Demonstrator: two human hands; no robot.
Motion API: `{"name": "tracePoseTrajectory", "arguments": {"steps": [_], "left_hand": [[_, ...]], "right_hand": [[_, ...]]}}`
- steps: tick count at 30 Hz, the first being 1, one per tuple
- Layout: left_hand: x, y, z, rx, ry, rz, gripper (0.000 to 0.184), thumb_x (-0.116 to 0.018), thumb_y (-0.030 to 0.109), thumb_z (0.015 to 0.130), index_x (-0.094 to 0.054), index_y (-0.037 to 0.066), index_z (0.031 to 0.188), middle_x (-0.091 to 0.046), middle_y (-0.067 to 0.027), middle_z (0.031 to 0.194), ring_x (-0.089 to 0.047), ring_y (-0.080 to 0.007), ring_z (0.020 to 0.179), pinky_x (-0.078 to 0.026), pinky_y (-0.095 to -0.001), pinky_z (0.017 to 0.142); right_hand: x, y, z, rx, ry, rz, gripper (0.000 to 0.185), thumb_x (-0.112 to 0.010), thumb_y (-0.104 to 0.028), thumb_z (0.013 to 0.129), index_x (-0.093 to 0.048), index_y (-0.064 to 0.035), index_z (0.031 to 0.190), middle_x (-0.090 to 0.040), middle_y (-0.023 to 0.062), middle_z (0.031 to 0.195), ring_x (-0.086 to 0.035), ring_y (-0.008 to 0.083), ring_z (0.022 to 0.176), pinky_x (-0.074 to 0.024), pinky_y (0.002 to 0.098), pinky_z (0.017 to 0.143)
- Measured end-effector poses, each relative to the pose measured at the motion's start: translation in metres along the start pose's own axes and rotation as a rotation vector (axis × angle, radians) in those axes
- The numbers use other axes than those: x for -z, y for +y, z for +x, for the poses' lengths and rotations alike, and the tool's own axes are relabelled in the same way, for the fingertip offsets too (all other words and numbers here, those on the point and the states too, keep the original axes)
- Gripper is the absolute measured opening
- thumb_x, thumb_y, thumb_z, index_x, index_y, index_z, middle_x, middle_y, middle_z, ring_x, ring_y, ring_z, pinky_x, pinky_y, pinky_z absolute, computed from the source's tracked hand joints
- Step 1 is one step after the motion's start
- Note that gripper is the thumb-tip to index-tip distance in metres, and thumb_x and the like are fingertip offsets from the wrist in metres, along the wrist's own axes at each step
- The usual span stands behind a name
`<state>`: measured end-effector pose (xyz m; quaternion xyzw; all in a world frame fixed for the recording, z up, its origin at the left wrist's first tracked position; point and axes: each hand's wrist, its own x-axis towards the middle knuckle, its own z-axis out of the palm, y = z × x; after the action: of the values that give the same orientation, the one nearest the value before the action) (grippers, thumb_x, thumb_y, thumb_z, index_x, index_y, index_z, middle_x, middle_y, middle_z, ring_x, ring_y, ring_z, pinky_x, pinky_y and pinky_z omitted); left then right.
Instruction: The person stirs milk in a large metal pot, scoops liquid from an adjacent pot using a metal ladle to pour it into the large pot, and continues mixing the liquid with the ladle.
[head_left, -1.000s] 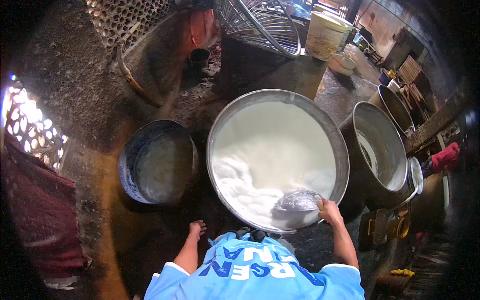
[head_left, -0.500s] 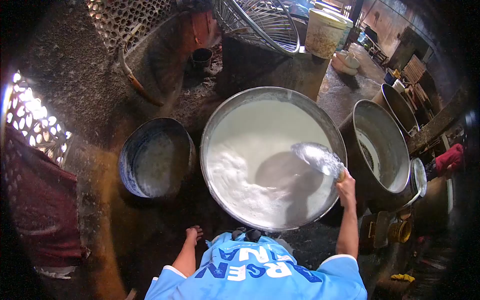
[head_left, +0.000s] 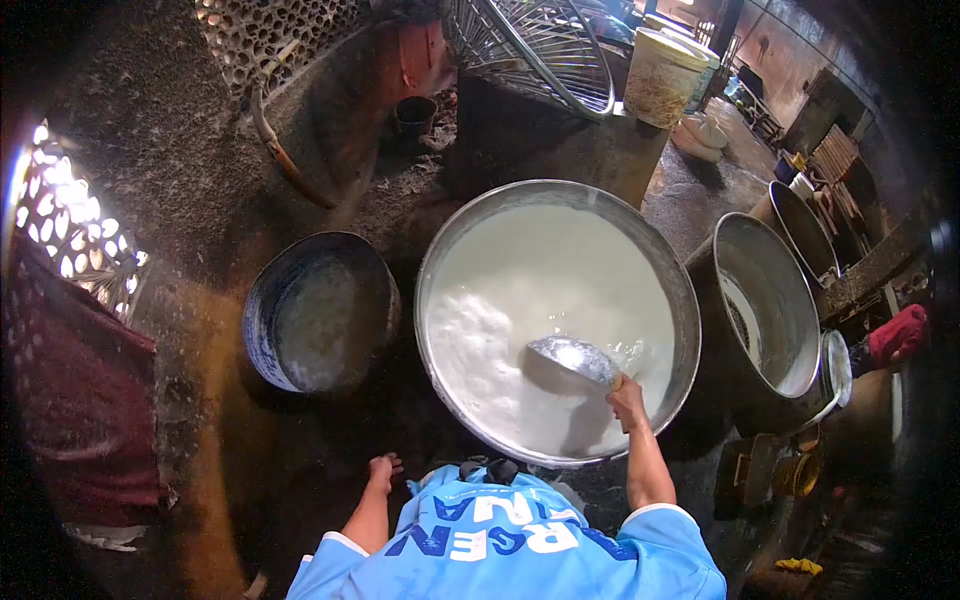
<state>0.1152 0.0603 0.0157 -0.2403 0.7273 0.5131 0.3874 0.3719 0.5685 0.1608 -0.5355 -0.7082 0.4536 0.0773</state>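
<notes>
A wide round metal vat (head_left: 688, 290) full of white milky liquid (head_left: 560, 250) stands in front of me. My right hand (head_left: 627, 402) is wrapped round the short handle of a shiny metal scoop (head_left: 575, 357). The scoop's bowl is tilted at the liquid's surface, right of a patch of foam (head_left: 475, 325); whether its lower edge dips in is unclear. Small splashes show around it. Low beside my body, outside the vat, my left hand (head_left: 384, 468) hangs with loosely spread fingers and holds nothing.
Left of the vat is a smaller dark tub (head_left: 325, 315). Two deep metal drums (head_left: 768, 300) stand to the right. Behind are a wire-like metal frame (head_left: 540, 60) and a stained white bucket (head_left: 662, 78). A red cloth-like thing (head_left: 897, 335) is at far right.
My right hand has moved left and toward my body, bringing the scoop from the vat's right rim down to the liquid near the middle. My left hand stays about where it was.
</notes>
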Motion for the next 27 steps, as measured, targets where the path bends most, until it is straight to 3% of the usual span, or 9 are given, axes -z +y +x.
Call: {"name": "tracePoseTrajectory", "arguments": {"steps": [9, 17, 24, 27], "left_hand": [[0.008, 0.039, 0.030, 0.007, -0.047, 0.029, 0.031, -0.042, 0.010, 0.082, -0.058, 0.004, 0.109, -0.063, -0.0118, 0.093, -0.061, -0.0242, 0.073, -0.048, -0.0381, 0.066], [0.019, 0.069, 0.055, 0.032, -0.097, 0.038, 0.032, -0.042, 0.013, 0.084, -0.056, 0.007, 0.111, -0.064, -0.0102, 0.095, -0.061, -0.0218, 0.073, -0.047, -0.0358, 0.063], [0.044, 0.066, 0.073, 0.041, -0.090, -0.059, 0.027, -0.048, 0.019, 0.085, -0.057, 0.008, 0.108, -0.064, -0.0103, 0.096, -0.061, -0.0216, 0.071, -0.046, -0.0350, 0.061], [0.059, 0.052, 0.073, 0.077, -0.081, -0.091, 0.026, -0.052, 0.022, 0.084, -0.058, 0.009, 0.106, -0.064, -0.0092, 0.094, -0.061, -0.0216, 0.072, -0.045, -0.0357, 0.061]], "right_hand": [[-0.079, -0.018, -0.054, -0.004, -0.095, -0.030, 0.037, -0.060, -0.006, 0.063, -0.059, -0.0059, 0.100, -0.057, 0.0069, 0.059, -0.054, 0.0159, 0.045, -0.0464, 0.0322, 0.038], [-0.077, -0.111, -0.113, -0.118, -0.238, 0.004, 0.034, -0.062, -0.003, 0.065, -0.055, -0.0040, 0.098, -0.053, 0.0048, 0.062, -0.051, 0.0130, 0.046, -0.0431, 0.0297, 0.038], [-0.029, -0.227, -0.075, 0.134, -0.326, -0.183, 0.044, -0.062, 0.003, 0.061, -0.056, -0.0027, 0.104, -0.054, 0.0061, 0.062, -0.053, 0.0132, 0.049, -0.0440, 0.0304, 0.040], [-0.051, -0.266, -0.037, 0.446, -0.096, -0.283, 0.042, -0.059, 0.000, 0.062, -0.057, -0.0046, 0.103, -0.060, 0.0111, 0.066, -0.057, 0.0195, 0.051, -0.0462, 0.0329, 0.044]]}}
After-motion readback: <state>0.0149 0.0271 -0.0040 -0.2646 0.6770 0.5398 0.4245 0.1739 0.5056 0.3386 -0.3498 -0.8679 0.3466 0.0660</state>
